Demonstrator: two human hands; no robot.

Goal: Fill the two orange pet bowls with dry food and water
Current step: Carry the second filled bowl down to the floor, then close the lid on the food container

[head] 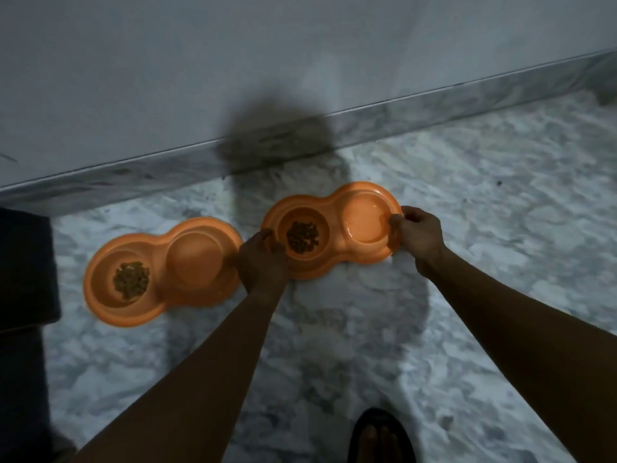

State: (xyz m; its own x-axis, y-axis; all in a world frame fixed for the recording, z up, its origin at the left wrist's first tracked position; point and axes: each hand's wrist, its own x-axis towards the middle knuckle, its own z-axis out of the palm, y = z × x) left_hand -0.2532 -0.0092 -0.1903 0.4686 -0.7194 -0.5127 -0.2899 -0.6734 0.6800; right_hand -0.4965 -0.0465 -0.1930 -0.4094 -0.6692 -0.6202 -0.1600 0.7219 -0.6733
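Two orange double pet bowls lie on the marble floor near the wall. The right bowl [337,259] has dry food [302,237] in its left well and water [365,223] in its right well. My left hand [260,259] grips its left rim and my right hand [419,232] grips its right rim. The left bowl [160,309] holds dry food [131,279] in its left well; its right well [195,259] looks glossy, and I cannot tell whether it holds water.
A grey wall with a marble skirting [300,135] runs just behind the bowls. A dark object [23,269] stands at the left edge beside the left bowl. My sandalled foot [380,439] is at the bottom.
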